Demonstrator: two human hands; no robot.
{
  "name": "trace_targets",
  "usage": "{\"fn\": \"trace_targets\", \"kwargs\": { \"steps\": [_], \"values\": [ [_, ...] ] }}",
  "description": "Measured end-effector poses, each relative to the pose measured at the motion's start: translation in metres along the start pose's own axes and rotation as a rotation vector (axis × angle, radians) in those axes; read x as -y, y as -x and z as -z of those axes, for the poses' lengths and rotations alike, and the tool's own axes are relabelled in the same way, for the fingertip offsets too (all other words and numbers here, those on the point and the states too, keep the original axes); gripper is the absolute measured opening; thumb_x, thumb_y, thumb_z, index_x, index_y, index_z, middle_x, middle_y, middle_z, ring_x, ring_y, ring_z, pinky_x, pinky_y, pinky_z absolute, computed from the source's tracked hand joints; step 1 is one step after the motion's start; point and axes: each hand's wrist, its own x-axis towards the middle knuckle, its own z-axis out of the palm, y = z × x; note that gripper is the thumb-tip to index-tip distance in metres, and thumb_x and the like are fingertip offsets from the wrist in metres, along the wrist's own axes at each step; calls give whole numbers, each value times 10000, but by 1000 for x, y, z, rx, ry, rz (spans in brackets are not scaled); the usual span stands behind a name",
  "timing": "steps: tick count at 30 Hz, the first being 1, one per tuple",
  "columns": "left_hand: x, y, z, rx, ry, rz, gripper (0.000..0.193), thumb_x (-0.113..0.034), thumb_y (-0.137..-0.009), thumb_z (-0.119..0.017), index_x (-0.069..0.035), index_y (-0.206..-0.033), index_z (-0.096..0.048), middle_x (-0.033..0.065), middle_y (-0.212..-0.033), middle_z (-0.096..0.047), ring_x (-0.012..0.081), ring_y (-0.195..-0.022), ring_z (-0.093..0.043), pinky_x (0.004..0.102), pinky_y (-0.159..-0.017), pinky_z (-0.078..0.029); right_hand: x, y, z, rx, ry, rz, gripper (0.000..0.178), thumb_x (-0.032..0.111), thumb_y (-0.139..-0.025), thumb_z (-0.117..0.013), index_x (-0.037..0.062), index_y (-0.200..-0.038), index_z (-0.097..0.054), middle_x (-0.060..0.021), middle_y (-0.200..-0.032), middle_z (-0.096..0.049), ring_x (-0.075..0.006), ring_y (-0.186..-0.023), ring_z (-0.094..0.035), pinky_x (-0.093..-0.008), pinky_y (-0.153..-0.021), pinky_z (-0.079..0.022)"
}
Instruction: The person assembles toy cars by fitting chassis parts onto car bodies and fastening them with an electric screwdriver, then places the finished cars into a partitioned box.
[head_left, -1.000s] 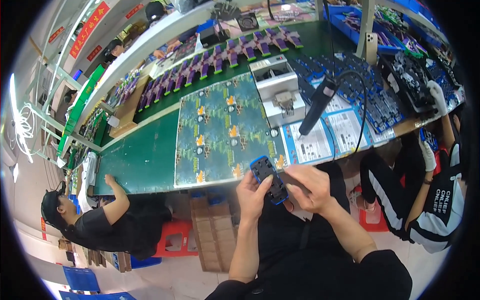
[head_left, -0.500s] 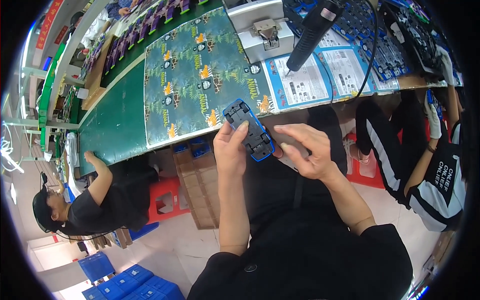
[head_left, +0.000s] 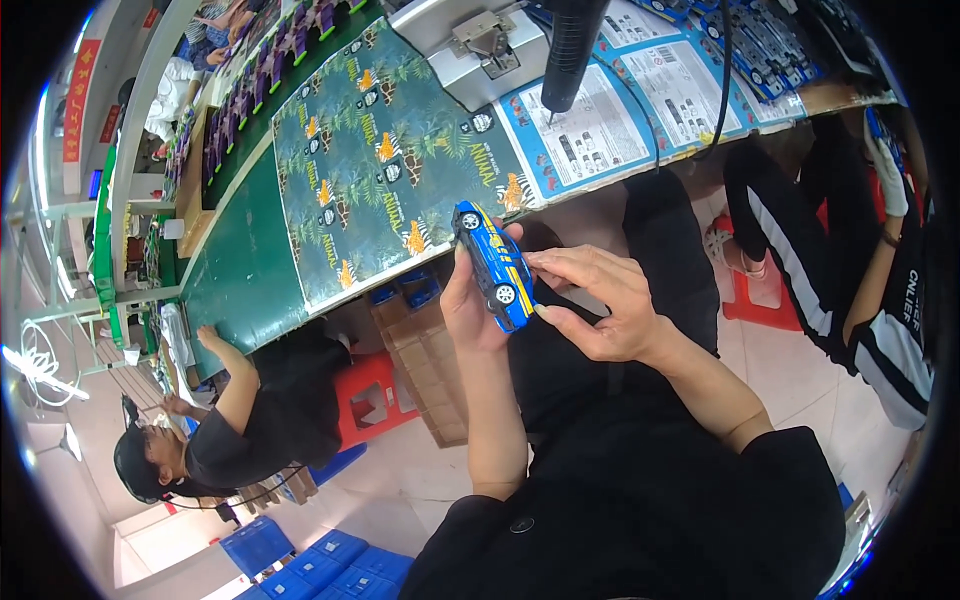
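Observation:
A blue toy car [head_left: 505,262] with yellow stripes and silver wheels is tilted on its side, its wheels toward the left. My left hand [head_left: 468,308] is closed around it from the left and beneath, just in front of the table edge. My right hand [head_left: 618,305] reaches in from the right with fingers and thumb spread apart. Its fingertips are at the car's right side and the thumb is by its lower end; whether they press on it I cannot tell.
Printed sheets lie on the green table [head_left: 235,290]. A metal fixture [head_left: 495,55] and a black electric screwdriver [head_left: 572,60] with a cable stand beyond. Blue car parts [head_left: 765,50] fill the far right. Co-workers sit at left and right; a brown divided box [head_left: 425,360] is below the table.
The car has turned from showing its black underside to showing its blue side and wheels. My right fingertips have come closer to it. The whole view has shifted and tilted.

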Motion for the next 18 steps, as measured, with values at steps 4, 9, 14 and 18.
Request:
{"fn": "trace_targets", "kwargs": {
  "steps": [4, 9, 14, 18],
  "values": [
    [3, 3, -6, -6, -44, -26, 522, -345, -1046, -439, -3, -1438, -396, 254, -1378, -522, 343, -1126, -637, 485, -928, -555, 1, -2, -1, -22, -3, -29, 451, 59, -751, -797, -21, -1167, -642, -171, -1097, -697, -278, -900, -713, -338, -776, -569],
    [11, 5, -39, -235, -680, -250, 327, -88, -997, -561, 36, -1299, -548, 172, -1262, -631, 223, -1116, -640, 376, -975, -525, 7, -16, -8, -16, -20, -289, 407, 142, -861, -750, -34, -1208, -629, -168, -1058, -704, -208, -833, -710, -300, -730, -567],
    [13, 17, -61, -251, -794, -255, 392, -167, -1030, -532, 38, -1363, -521, 146, -1278, -621, 175, -1122, -628, 320, -847, -581, -26, -10, -12, -78, -616, -663, 363, 129, -929, -702, -74, -1218, -619, -117, -1053, -702, -98, -862, -664, -228, -733, -552],
    [6, 25, -59, -296, -936, -186, 481, -211, -1020, -554, 37, -1423, -466, 151, -1323, -596, 190, -1136, -622, 319, -831, -586, -35, -7, -13, -76, -868, -851, 276, 138, -966, -655, -52, -1165, -666, -92, -981, -718, -81, -831, -670, -218, -727, -555]
  ]
}}
